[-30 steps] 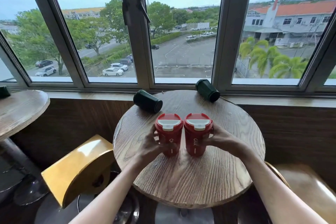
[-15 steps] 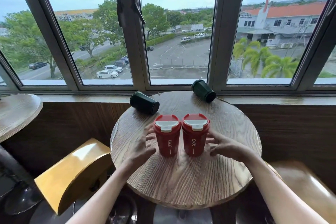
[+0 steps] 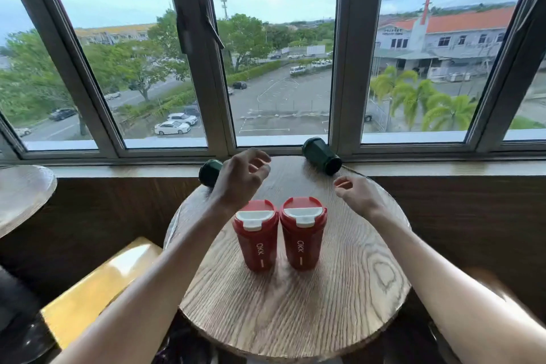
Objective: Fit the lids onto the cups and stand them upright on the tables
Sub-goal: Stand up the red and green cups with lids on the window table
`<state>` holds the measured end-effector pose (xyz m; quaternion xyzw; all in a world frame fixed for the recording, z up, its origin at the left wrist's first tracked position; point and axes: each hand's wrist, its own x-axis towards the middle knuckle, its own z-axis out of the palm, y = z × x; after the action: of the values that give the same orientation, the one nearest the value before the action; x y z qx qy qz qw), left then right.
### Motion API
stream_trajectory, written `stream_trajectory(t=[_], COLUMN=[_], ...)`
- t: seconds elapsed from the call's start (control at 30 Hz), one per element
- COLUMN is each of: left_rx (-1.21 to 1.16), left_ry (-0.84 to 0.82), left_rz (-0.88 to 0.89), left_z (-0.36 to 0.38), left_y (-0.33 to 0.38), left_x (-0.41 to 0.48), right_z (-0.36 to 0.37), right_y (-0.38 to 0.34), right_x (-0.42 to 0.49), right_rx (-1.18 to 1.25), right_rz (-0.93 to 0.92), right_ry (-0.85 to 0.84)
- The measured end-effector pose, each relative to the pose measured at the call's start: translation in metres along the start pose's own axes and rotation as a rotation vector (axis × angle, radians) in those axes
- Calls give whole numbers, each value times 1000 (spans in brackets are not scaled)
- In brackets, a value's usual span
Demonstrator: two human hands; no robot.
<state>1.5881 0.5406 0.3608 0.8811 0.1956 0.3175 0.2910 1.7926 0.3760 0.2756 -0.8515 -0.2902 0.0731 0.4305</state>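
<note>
Two red cups stand upright side by side on the round wooden table (image 3: 295, 310), each with a red and white lid fitted: the left red cup (image 3: 256, 241) and the right red cup (image 3: 302, 238). Two dark green cups lie on their sides at the table's far edge. My left hand (image 3: 240, 177) hovers above the left green cup (image 3: 209, 172) and hides most of it; its fingers are loosely curled and hold nothing. My right hand (image 3: 356, 193) hangs open a little short of the right green cup (image 3: 322, 156).
A window sill (image 3: 118, 170) and a wide window run right behind the table. A yellow chair (image 3: 97, 284) stands at the lower left. Part of a second round table (image 3: 20, 195) shows at the left edge.
Both hands have let go of the red cups and moved forward toward the green cups at the far edge. The red cups stay upright where they were set.
</note>
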Motion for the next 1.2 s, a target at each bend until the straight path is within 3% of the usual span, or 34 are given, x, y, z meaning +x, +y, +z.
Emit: stream_trajectory(t=[0.2,0.37,0.47,0.63,0.93,1.2], left_rx=[209,549,715,744,721,721], left_ry=[-112,48,51,69,163,213], left_rz=[-33,-334,-580,-828,-896,-867], left_z=[27,61,78,93,104,107], left_y=[46,70,77,80,74,70], left_x=[2,-13,-21,-34,-37,-40], right_z=[0,12,21,40,48,46], right_y=[3,3,2,8,40,41], right_x=[95,169,198,216,232,169], right_rx=[-160,-303,-336,-365,-286,159], right_rz=[-56,-91,-32,21,55,-283], right_ry=[-14,-82,-138,-196,-164,-114])
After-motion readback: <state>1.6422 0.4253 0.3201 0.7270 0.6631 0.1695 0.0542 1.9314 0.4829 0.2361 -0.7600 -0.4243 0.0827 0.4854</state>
